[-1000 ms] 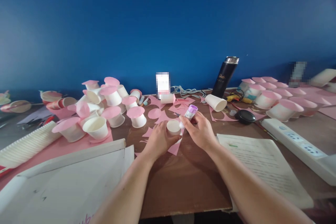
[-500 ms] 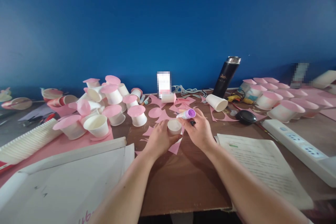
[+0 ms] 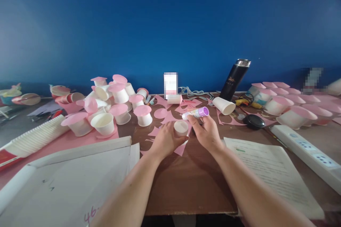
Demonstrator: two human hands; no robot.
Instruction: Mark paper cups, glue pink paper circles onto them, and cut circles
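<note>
My left hand [image 3: 167, 138] is wrapped round a white paper cup [image 3: 181, 128], its round end facing up, low over the table at the middle. In my right hand [image 3: 206, 131] is a glue stick [image 3: 195, 113] with a purple end, held slantwise just above and to the right of the cup. The glue stick and the cup appear apart. Under and behind my hands lie pink paper scraps [image 3: 169, 117] and a pink paper circle [image 3: 160, 113].
Cups topped with pink discs stand at left [image 3: 143, 115] and right [image 3: 297, 113]. A nested cup stack [image 3: 45, 136] lies far left. A black flask [image 3: 236, 79], a tipped cup [image 3: 223, 105], a power strip [image 3: 306, 145], printed sheets [image 3: 266, 173] and a white box lid [image 3: 71, 181] surround my arms.
My right hand has drawn the glue stick slightly up and right, away from the cup, and turned it more sideways. My left hand still holds the cup. The view has shifted a little left.
</note>
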